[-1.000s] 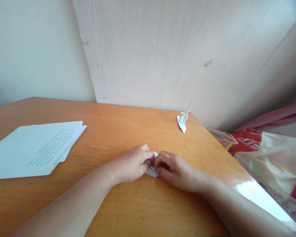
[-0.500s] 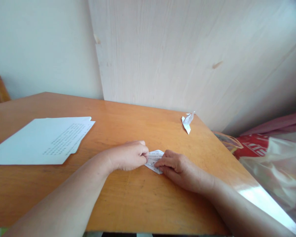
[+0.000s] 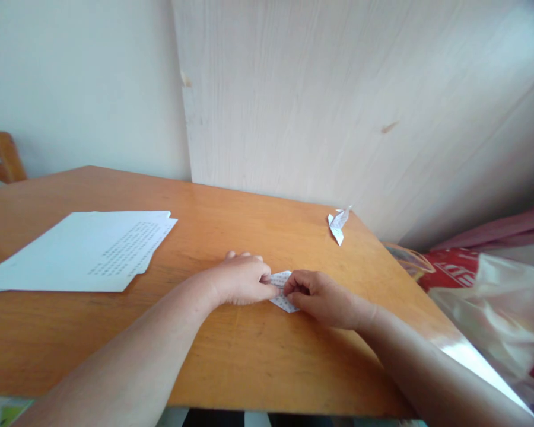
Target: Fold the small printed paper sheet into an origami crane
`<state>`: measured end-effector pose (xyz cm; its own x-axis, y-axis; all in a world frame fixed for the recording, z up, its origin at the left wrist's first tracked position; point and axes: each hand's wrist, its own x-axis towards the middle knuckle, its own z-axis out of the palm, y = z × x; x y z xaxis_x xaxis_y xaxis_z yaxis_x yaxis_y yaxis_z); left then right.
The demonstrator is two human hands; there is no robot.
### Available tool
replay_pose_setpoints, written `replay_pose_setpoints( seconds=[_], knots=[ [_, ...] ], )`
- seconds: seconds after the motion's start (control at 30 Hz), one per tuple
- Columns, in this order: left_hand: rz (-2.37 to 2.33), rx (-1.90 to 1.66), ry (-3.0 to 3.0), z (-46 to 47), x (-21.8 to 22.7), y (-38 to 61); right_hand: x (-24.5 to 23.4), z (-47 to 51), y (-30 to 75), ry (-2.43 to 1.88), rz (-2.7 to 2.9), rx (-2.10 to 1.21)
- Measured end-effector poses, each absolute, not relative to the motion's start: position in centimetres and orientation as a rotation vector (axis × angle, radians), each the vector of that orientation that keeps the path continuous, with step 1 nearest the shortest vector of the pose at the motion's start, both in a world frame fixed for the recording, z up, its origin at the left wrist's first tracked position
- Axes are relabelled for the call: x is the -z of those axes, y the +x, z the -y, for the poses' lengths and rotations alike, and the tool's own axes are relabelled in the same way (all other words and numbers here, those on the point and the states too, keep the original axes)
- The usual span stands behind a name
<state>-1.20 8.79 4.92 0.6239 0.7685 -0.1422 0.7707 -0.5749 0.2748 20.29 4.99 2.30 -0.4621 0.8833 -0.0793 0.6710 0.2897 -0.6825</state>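
Note:
A small folded piece of printed paper (image 3: 283, 292) lies flat on the orange wooden table (image 3: 258, 356). My left hand (image 3: 241, 280) is curled, its thumb and fingertips pressing the paper's left edge. My right hand (image 3: 320, 298) is curled too, pinching the paper's right part against the table. The two hands meet over the paper and hide most of it. A finished folded paper figure (image 3: 338, 223) sits near the table's far right corner, apart from both hands.
A stack of printed white sheets (image 3: 89, 252) lies at the table's left. A pale wooden board (image 3: 338, 101) leans behind the table. A red and clear plastic bag (image 3: 489, 290) sits off the right edge. A wooden chair back (image 3: 2, 157) shows far left.
The view has drifted, so the table sits a little lower and further right. My right fingers went from lying flat on the paper to curled in a pinch. My left hand stays on the paper.

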Motion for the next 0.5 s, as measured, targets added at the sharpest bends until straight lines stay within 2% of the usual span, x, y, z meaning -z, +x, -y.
replay_pose_setpoints(
  seconds=[0.5],
  knots=[
    [-1.302,-0.009,2.557,-8.7,-4.9,-1.1,-4.5,-6.6,18.5,-1.807,2.309,-0.964]
  ],
)
